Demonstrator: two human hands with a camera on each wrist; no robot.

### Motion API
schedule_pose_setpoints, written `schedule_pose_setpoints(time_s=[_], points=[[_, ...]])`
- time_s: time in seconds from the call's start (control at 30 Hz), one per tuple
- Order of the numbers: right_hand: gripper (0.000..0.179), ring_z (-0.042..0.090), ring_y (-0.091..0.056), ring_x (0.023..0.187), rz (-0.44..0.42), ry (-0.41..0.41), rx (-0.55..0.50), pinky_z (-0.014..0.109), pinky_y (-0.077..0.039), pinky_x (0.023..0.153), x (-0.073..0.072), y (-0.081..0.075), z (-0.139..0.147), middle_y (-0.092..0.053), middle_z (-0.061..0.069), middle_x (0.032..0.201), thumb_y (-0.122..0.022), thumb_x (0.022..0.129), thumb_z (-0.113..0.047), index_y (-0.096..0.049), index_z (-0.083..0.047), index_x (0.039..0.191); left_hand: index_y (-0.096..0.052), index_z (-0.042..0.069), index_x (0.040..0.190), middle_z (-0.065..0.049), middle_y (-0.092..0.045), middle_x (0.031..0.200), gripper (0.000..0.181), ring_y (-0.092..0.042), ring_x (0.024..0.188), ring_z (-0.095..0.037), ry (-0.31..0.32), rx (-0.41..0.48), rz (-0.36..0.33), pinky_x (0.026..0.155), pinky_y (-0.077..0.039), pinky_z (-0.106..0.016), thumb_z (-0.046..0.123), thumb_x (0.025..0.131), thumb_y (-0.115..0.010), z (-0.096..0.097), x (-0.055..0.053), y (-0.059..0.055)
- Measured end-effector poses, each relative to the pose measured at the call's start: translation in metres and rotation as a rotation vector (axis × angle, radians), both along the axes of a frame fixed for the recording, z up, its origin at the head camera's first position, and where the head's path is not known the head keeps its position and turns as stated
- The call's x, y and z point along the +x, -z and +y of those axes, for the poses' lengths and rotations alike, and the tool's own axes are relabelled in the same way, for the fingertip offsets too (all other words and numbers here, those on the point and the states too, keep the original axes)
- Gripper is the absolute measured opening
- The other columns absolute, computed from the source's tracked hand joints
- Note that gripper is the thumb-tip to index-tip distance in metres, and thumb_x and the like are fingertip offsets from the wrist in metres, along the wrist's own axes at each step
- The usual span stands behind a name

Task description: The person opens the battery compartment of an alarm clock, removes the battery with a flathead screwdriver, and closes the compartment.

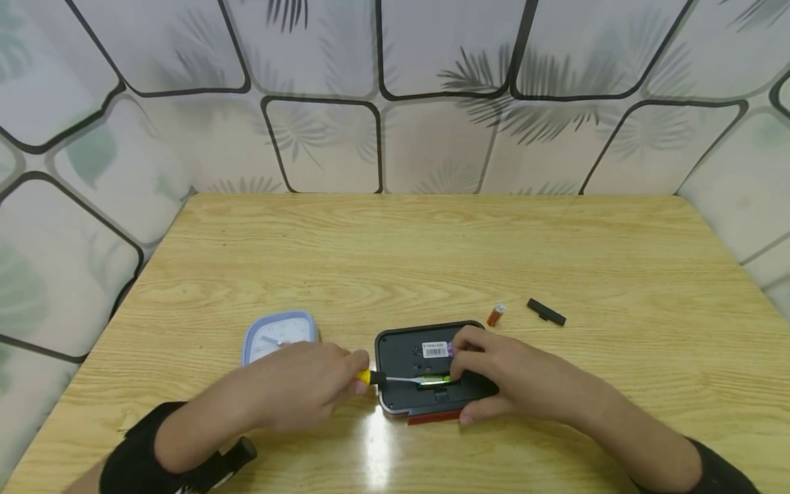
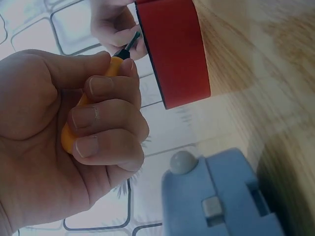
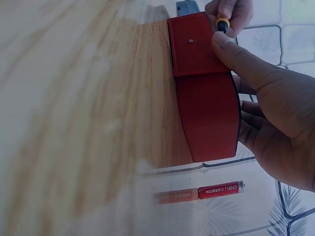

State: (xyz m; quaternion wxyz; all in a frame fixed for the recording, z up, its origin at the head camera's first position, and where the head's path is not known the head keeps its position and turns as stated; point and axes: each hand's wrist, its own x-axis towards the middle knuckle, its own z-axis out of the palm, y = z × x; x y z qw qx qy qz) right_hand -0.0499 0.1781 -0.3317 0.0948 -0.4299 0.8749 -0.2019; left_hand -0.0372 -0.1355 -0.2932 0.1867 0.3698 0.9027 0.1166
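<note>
My left hand (image 1: 308, 381) grips a screwdriver (image 2: 86, 96) by its yellow handle, fingers curled round it. Its metal shaft reaches over the black back of a red-sided electronic device (image 1: 401, 350) to a recess where something shiny yellow-green, apparently a battery (image 1: 435, 381), lies. The device lies with its back facing up. My right hand (image 1: 512, 374) holds the device's right part, with bent fingers on the back and the thumb at the red front edge. What lies beneath those fingers is hidden; a bit of purple shows beside them.
Behind the right hand, a red battery (image 1: 496, 315) and a small black cover (image 1: 546, 312) lie on the wooden table (image 1: 432, 261). Left of the device is a pale blue clock (image 1: 280, 333), partly covered by the left hand in the head view.
</note>
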Motion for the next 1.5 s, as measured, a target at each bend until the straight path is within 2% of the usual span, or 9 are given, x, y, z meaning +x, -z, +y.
schedule_pose_setpoints(time_s=[0.23,0.53,1.03,1.2,1.33,1.5], points=[[0.039,0.007,-0.055,0.101,0.004,0.002,0.002,0.028,-0.054,0.085,-0.0002,-0.0001,-0.0005,-0.050,-0.012,0.118,-0.075,0.078,-0.057,-0.063,-0.027,0.100,-0.053,0.017,0.083,0.010,-0.046,0.065,0.021,-0.042,0.056,-0.005,-0.029,-0.012,-0.010,0.052,-0.039,-0.023,0.025,0.102,-0.054,-0.0052,-0.0003,-0.0028],[0.038,0.007,-0.054,0.100,0.010,-0.013,-0.024,0.026,-0.054,0.084,-0.0004,0.0011,0.0001,-0.048,-0.013,0.117,-0.076,0.078,-0.054,-0.062,-0.026,0.099,-0.051,0.018,0.080,0.010,-0.045,0.065,0.022,-0.042,0.056,-0.006,-0.017,-0.005,0.021,0.050,-0.038,-0.024,0.025,0.101,-0.055,-0.0012,0.0007,0.0000],[0.038,0.007,-0.054,0.099,0.012,-0.017,-0.035,0.026,-0.054,0.083,-0.0002,0.0026,0.0011,-0.048,-0.013,0.118,-0.076,0.079,-0.054,-0.062,-0.027,0.100,-0.052,0.019,0.085,0.011,-0.046,0.066,0.022,-0.044,0.058,-0.005,0.006,0.024,-0.016,0.050,-0.039,-0.023,0.030,0.104,-0.051,-0.0019,-0.0010,0.0002],[0.037,0.007,-0.054,0.100,0.010,-0.016,-0.033,0.026,-0.054,0.084,-0.0005,0.0023,0.0009,-0.048,-0.013,0.118,-0.076,0.079,-0.054,-0.062,-0.027,0.100,-0.056,0.017,0.087,0.012,-0.048,0.068,0.019,-0.044,0.059,-0.004,-0.003,0.016,-0.008,0.054,-0.040,-0.023,0.028,0.102,-0.054,-0.0034,-0.0015,-0.0025],[0.037,0.007,-0.054,0.101,0.008,-0.016,-0.027,0.027,-0.054,0.084,-0.0006,0.0022,0.0008,-0.048,-0.013,0.118,-0.076,0.079,-0.054,-0.062,-0.027,0.100,-0.060,0.017,0.084,0.014,-0.046,0.065,0.019,-0.041,0.056,-0.001,0.007,0.052,-0.002,0.053,-0.039,-0.021,0.026,0.101,-0.057,-0.0037,-0.0021,-0.0037],[0.037,0.007,-0.054,0.101,0.002,-0.016,-0.028,0.026,-0.054,0.084,-0.0007,0.0020,0.0010,-0.048,-0.013,0.118,-0.076,0.079,-0.053,-0.062,-0.027,0.100,-0.058,0.019,0.078,0.014,-0.042,0.060,0.023,-0.036,0.053,0.001,0.024,0.086,0.017,0.050,-0.036,-0.019,0.025,0.100,-0.058,-0.0016,-0.0021,-0.0042]])
